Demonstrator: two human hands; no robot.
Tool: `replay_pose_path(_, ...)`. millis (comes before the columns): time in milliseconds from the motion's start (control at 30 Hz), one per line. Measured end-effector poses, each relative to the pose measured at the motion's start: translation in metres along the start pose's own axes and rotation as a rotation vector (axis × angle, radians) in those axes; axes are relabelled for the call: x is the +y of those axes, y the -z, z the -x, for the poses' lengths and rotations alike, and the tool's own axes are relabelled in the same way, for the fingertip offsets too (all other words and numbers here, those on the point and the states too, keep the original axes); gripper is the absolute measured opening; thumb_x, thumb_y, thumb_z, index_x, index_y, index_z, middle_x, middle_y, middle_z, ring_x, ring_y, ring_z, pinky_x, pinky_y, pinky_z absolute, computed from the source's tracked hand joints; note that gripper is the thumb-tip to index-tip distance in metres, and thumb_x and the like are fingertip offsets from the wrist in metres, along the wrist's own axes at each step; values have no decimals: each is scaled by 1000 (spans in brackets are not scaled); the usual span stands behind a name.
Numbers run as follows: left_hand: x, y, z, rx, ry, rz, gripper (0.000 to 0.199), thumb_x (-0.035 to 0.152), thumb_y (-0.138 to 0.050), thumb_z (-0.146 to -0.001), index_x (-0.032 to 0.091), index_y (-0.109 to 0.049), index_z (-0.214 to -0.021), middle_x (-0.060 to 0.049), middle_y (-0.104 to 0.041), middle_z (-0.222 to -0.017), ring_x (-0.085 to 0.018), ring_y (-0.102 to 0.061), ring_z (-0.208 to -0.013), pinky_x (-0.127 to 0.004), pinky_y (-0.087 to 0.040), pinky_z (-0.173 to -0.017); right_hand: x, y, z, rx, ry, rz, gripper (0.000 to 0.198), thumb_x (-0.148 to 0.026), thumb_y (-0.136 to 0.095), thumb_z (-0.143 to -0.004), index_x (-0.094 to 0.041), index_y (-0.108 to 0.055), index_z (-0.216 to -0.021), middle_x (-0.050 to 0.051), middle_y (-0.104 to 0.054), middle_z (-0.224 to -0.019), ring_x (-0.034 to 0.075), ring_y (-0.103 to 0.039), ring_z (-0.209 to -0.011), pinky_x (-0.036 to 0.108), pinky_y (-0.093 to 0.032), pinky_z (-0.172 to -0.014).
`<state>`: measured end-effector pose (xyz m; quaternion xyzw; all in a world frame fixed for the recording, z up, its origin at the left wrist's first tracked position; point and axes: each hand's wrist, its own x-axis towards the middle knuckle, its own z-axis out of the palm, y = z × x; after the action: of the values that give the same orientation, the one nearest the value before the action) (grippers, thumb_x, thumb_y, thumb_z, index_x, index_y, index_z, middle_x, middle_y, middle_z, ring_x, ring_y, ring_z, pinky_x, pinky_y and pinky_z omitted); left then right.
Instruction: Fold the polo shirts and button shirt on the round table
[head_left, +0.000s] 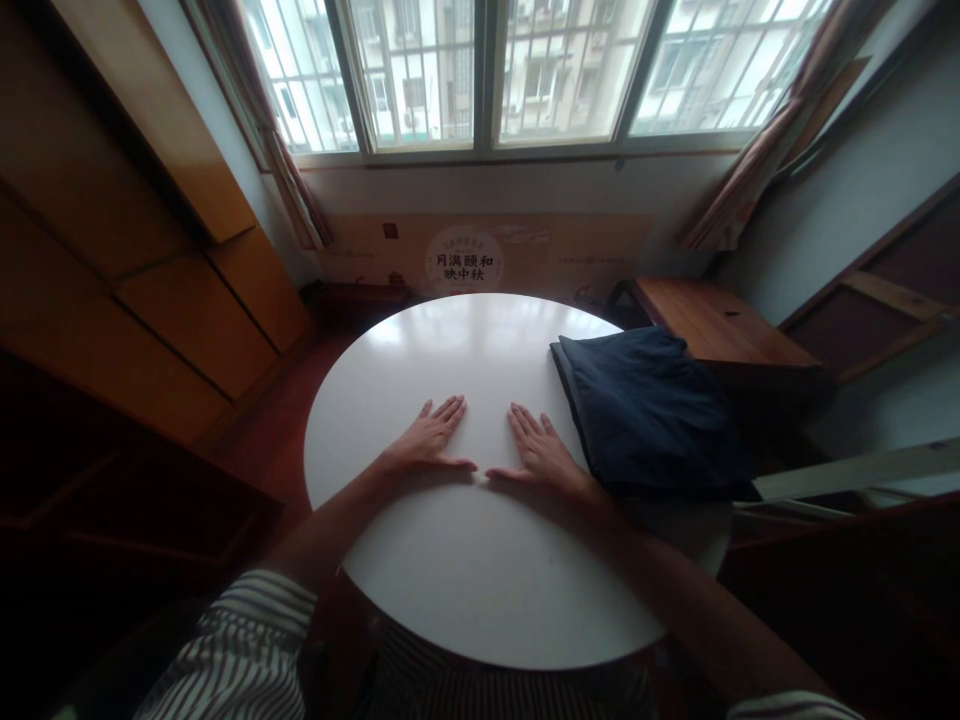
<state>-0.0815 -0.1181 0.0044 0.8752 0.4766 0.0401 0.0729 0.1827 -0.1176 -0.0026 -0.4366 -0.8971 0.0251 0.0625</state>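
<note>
My left hand (pixel 433 438) lies flat on the white round table (pixel 480 570), fingers stretched out and thumb pointing right. Mirroring it, my right hand (pixel 541 448) rests palm down on the same surface, fingers extended and thumb pointing left. The two thumb tips nearly meet, with a small gap between them. Neither hand holds anything. To the right of my right hand, a folded dark blue cloth item (pixel 645 410), perhaps clothing, lies on the table; its underside and exact kind are hidden.
A wooden side table (pixel 727 320) stands beyond the cloth at the right. Yellow-brown cabinets (pixel 195 320) line the left. At the back, a beige printed banner (pixel 562 245) hangs below the barred window (pixel 487 80), with curtains (pixel 750 170) at its sides.
</note>
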Motion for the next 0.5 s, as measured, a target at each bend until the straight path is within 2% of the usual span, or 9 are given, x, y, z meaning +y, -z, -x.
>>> replay_pose_path(133, 2, 0, 0, 12, 6, -5, 115, 88, -40, -78, 10, -14, -159, -20, -14, -164, -33, -14, -153, -53, -8, -122, 0, -2, -1, 10, 2, 1, 118, -89, -29, -81, 3, -29, -154, 27, -22, -160, 36, -19, -150, 55, -16, -120)
replay_pose_path(500, 3, -2, 1, 26, 5, -8, 120, 89, -41, -77, 4, -16, -157, -23, -14, -163, -34, -12, -153, -49, -13, -122, -3, 2, -1, -29, -20, -14, 118, -87, -35, -81, 6, -26, -154, 28, -18, -160, 36, -16, -151, 55, -13, -121)
